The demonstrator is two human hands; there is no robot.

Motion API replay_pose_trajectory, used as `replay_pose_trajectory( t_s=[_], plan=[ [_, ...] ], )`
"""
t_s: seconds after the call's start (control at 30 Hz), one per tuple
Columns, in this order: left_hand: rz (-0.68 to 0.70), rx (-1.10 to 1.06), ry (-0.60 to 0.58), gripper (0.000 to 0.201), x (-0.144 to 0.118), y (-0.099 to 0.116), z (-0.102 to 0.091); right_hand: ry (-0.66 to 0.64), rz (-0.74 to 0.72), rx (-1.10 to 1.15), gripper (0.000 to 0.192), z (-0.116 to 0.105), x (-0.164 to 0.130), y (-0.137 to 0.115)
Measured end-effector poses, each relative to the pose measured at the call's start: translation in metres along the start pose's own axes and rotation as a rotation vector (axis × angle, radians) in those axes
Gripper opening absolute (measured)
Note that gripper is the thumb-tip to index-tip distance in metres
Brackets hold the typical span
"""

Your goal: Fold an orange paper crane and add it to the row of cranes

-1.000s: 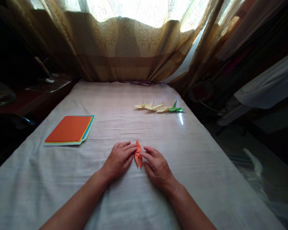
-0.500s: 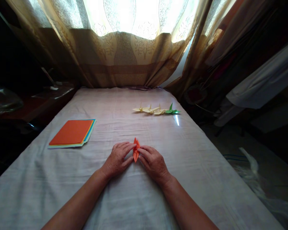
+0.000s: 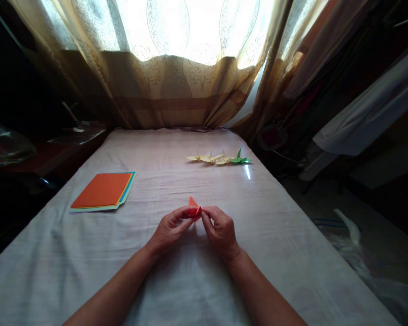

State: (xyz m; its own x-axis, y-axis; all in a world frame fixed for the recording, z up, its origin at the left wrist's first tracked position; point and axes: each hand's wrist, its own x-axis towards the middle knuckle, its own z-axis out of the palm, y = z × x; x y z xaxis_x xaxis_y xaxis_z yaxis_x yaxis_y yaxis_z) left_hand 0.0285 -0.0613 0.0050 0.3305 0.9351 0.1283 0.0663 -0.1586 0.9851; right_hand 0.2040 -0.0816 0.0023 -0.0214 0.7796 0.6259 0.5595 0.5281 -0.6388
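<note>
Between my two hands is a small folded orange paper (image 3: 193,202), with a pointed tip standing up at its far end. My left hand (image 3: 172,227) pinches it from the left between thumb and fingers. From the right, my right hand (image 3: 220,227) pinches its near right end with thumb and forefinger. Part of the paper is hidden behind the fingertips. Farther off on the cloth stand several folded paper cranes: pale yellow cranes (image 3: 209,158) in a row and a green crane (image 3: 240,158) at the right end.
A stack of coloured paper sheets (image 3: 102,190), orange on top, lies to the left on the white cloth (image 3: 163,176). Behind the surface hang patterned curtains (image 3: 177,86). White clothing (image 3: 353,117) hangs at the right, and plastic wrapping (image 3: 357,244) lies below on the floor.
The orange paper has turned from lying lengthwise to a tilted position with one point up. My fingers have shifted from its sides into pinches on it. The view has tilted slightly.
</note>
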Motion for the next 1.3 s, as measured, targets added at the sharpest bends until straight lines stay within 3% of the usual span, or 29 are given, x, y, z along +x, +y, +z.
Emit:
replay_pose_trajectory(
  t_s=[0.1,0.3,0.5,0.9,1.3],
  plan=[
    [-0.039,-0.078,0.070,0.033,-0.001,0.003,0.004,0.005,0.039,0.092,0.015,0.000,0.000,-0.007],
    [-0.106,-0.124,0.044,0.039,-0.001,0.009,0.001,-0.050,0.193,0.228,0.015,0.005,-0.003,-0.009],
    [-0.168,-0.145,0.116,0.036,-0.001,0.005,0.004,-0.115,0.281,0.262,0.016,0.007,-0.002,-0.011],
    [-0.263,-0.177,0.110,0.039,0.000,0.005,0.003,-0.150,0.333,0.238,0.019,0.007,-0.005,-0.003],
    [-0.253,-0.159,0.075,0.040,0.000,0.003,0.000,-0.164,0.329,0.216,0.019,0.007,-0.008,-0.001]
  ],
)
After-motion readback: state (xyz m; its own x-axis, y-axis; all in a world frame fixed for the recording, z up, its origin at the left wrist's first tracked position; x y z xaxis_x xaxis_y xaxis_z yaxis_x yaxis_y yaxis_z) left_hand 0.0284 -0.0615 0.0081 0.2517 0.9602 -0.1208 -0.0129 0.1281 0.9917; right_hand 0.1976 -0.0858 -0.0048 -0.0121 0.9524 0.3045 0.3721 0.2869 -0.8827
